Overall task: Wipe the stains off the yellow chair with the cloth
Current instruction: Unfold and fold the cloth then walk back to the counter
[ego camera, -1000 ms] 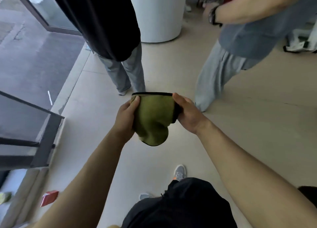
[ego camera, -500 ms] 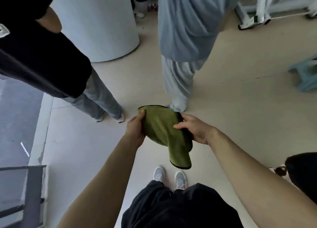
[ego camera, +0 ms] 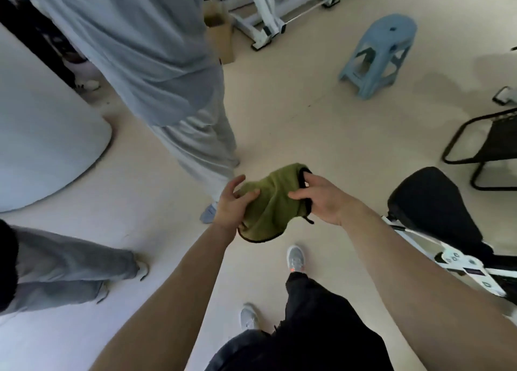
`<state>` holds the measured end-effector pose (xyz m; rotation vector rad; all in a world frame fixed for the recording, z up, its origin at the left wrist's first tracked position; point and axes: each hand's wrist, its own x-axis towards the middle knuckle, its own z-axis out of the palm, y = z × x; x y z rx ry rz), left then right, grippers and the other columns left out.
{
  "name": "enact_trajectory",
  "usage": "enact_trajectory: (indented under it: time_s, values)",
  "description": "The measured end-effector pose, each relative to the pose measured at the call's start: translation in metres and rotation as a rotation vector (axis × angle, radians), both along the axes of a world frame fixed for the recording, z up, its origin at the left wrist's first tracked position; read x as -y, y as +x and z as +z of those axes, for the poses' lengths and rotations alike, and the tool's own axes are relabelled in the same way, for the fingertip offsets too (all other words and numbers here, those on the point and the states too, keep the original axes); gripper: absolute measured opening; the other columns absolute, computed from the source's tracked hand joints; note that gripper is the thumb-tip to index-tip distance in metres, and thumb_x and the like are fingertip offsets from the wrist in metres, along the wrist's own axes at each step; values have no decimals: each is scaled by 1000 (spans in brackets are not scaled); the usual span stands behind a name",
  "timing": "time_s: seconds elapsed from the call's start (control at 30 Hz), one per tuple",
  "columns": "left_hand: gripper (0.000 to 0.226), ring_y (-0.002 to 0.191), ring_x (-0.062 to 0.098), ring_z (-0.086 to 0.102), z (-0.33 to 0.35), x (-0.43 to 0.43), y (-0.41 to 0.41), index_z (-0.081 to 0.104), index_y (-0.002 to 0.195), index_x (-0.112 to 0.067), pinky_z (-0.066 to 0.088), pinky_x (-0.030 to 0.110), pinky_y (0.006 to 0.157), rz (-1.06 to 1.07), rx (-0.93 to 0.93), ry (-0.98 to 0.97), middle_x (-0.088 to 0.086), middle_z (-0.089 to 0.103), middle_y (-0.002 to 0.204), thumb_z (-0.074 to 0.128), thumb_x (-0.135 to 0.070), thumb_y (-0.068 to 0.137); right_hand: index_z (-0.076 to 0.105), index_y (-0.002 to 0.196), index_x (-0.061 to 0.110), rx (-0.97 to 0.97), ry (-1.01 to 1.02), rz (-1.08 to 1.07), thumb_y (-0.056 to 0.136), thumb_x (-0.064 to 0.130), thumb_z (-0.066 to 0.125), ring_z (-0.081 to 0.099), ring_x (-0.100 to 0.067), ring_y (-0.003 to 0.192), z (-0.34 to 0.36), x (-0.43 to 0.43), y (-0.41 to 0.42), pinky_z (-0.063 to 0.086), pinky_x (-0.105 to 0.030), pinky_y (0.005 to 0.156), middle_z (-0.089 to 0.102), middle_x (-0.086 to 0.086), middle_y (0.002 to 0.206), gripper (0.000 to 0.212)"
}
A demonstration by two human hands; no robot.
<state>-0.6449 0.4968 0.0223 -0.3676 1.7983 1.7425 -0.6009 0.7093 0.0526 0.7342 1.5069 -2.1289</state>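
Left hand and right hand are both clamped onto the green cloth, which is held bunched up in the air between them, above the floor. It's caught between thumb and fingers by the left one on one side, and the black-hemmed edge is pinched by the right one on the other. So the cloth part looks sorted, it's picked up and ready to go. No yellow chair can be seen anywhere in the shot though, only a blue stool further back and a black chair off to the right, plus a person in grey standing close in front. So no wiping is judged to be done yet: the chair has to be reached, the stains found, and the whole scrubbing bit is left, basically everything but the pickup
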Motion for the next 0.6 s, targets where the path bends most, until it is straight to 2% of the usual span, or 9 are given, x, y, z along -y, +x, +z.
enact_trajectory:
  time_s: [0.1,0.2,0.27,0.33,0.37,0.4,0.47,0.53,0.6]
  values:
    - [49,103,33,70,2,-29,-43,62,126,-34,56,42,96,-214,-104,-104,18,71,109,79,-24,81,63,122,10,14,195,48,87,-7,67,70,-27,106,-5,-36,-26,57,-32,82,73,-11,115,39]
    - [34,98,29,69,-1,-51,-71,68,123,-29,55,25,85,-348,-263,-319,13,72,104,72,-22,90,66,114,6,85,484,127,81,1,75,68,-32,106,-7,-50,-61,56,-34,81,72,-10,108,34]
    - [41,102,21,65,-2,-60,-84,64,130,-25,49,19,82,-409,-292,-464,6,68,115,71,-23,89,49,136,6,148,659,190,80,5,76,62,-32,110,-7,-48,-86,51,-31,77,62,-12,118,62]
    - [61,106,20,61,-1,-60,-98,57,137,-21,46,24,83,-454,-253,-589,3,63,123,77,-27,80,27,156,20,92,723,309,80,4,74,54,-30,124,-5,-40,-113,48,-32,89,52,-8,136,91]
    - [67,105,21,59,1,-56,-104,56,136,-21,45,26,81,-483,-254,-676,3,61,122,80,-29,74,31,156,24,47,740,410,78,3,75,52,-29,128,-4,-34,-125,48,-33,98,50,-6,143,93]
    - [66,101,23,59,2,-49,-109,58,131,-20,44,27,76,-512,-266,-773,3,62,117,81,-30,70,43,151,24,9,782,529,74,3,78,55,-28,126,-4,-28,-137,49,-34,101,53,-5,142,87]
    - [45,91,23,61,8,-28,-116,62,109,-20,45,30,67,-515,-291,-948,3,66,102,78,-29,67,66,123,19,-37,907,780,69,8,83,65,-27,108,-3,-9,-161,54,-31,88,68,-5,117,58]
    - [27,88,24,62,16,-5,-119,60,90,-21,51,34,67,-472,-264,-1025,3,64,94,73,-30,68,67,94,16,-84,1016,958,67,13,80,68,-27,89,5,16,-177,50,-26,67,68,-4,88,30]
    - [24,89,23,59,22,28,-124,58,86,-25,52,34,71,-410,-239,-1043,1,57,100,71,-37,70,63,82,13,-155,1043,1045,66,15,70,65,-25,81,8,47,-195,47,-26,60,63,-5,86,17]
